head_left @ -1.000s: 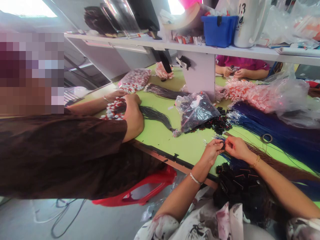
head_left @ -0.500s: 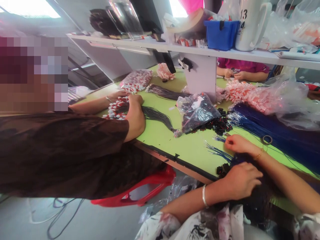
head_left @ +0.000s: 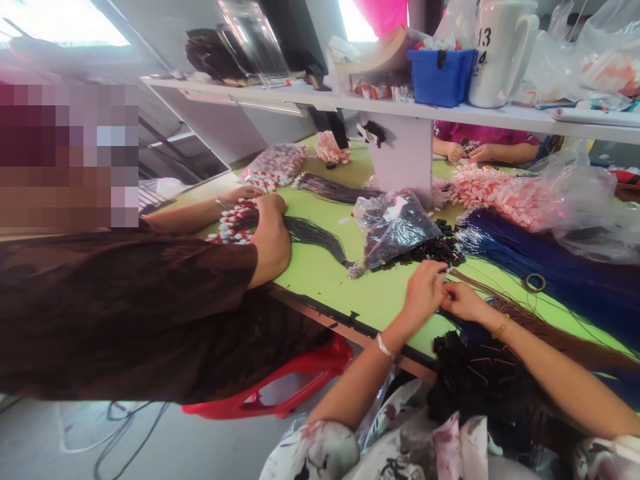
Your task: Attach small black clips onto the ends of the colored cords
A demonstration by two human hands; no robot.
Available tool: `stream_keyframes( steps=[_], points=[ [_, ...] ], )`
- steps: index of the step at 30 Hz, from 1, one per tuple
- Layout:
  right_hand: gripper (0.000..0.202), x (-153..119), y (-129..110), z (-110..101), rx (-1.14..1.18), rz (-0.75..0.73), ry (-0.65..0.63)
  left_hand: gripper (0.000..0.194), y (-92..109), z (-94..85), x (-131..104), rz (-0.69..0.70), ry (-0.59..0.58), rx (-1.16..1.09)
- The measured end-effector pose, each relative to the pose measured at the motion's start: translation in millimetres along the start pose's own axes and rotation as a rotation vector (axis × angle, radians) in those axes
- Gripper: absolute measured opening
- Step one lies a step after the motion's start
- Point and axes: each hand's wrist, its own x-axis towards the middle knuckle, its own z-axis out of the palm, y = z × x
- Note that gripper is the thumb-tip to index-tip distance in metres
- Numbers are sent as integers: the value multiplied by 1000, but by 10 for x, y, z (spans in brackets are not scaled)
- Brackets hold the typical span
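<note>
Bright window (head_left: 354, 23) is glaring beyond the left hand (head_left: 424, 293); white shelf (head_left: 395, 107) is running across ahead of it; red stool (head_left: 327, 370) is sitting below-left, over grey floor (head_left: 210, 447).

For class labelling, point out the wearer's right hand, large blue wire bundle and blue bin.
Wearer's right hand (head_left: 464, 302), head view: back of hand.
Large blue wire bundle (head_left: 557, 273), head view: middle.
Blue bin (head_left: 440, 83), head view: front wall.

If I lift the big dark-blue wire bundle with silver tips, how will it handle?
The wire bundle will probably sag and bend, as its strands look long and thin. Its silver tips may fan out, since they already lie splayed.
</note>
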Motion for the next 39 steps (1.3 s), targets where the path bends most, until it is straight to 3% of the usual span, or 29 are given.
stream_keyframes(
  steps=[2,4,7,10,15,18,20,23,29,34,39],
  points=[
    [8,0,-25,10,110,75,-12,34,-249,-104,301,-24,49,193],
    [8,6,-44,10,187,136,5,38,-446,-155,507,-38,10,378],
    [8,13,-51,-4,200,168,64,29,-599,-172,625,-28,-60,552],
    [9,8,-53,-37,174,185,115,16,-637,-207,622,-2,-31,549],
    [8,10,-122,-94,180,201,184,19,-618,-389,543,-163,57,111],
    [10,21,-200,-115,273,154,190,34,-556,-491,414,-277,1,-240],
    [11,20,-251,-126,289,119,186,33,-494,-528,301,-353,-70,-379],
    [11,-1,-306,-137,282,89,176,29,-402,-527,138,-460,-129,-474],
    [10,-43,-318,-131,263,91,188,39,-319,-373,-53,-595,-141,-725],
    [11,-51,-267,-109,180,103,212,26,-363,-264,-103,-615,-90,-860],
    [14,-56,-240,-86,122,79,207,25,-406,-246,-122,-625,-99,-898]
  ],
)
